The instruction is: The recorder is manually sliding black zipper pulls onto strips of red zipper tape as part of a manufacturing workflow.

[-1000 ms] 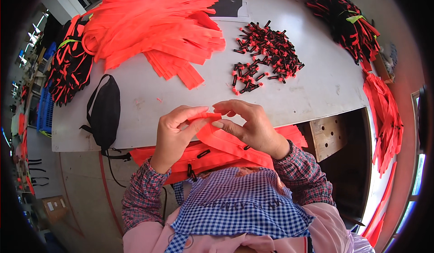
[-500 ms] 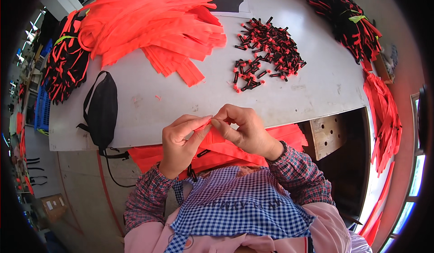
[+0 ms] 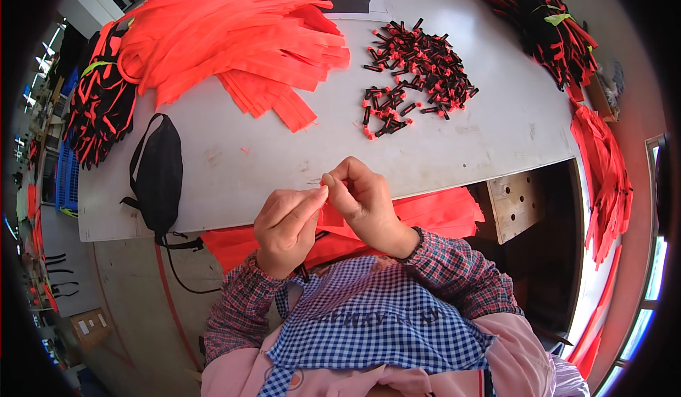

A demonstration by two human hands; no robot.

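Observation:
Over the table's front edge, my left hand [image 3: 286, 230] and my right hand [image 3: 367, 202] meet at the fingertips. Both pinch the end of a bright orange-red fabric strip [image 3: 332, 217], which hangs down between them. Their fingers cover most of the pinched end. Beneath the hands, more orange-red strips [image 3: 443, 212] lie across my lap, over a blue checked apron [image 3: 369, 319]. Beyond the hands, a loose heap of small black tabs with red ends [image 3: 425, 70] lies on the table.
A large pile of orange-red strips [image 3: 220, 35] covers the table's far left, beside a black-and-red bundle [image 3: 99, 106]. A black pouch [image 3: 159, 177] lies at the left front edge. Another bundle [image 3: 539, 31] sits far right, and a wooden board with holes [image 3: 514, 205] stands below the table top.
My hands have shifted slightly left, the right one tilting up more, and the left fingers are curled closer together. The fabric stays between the fingertips, less of it showing.

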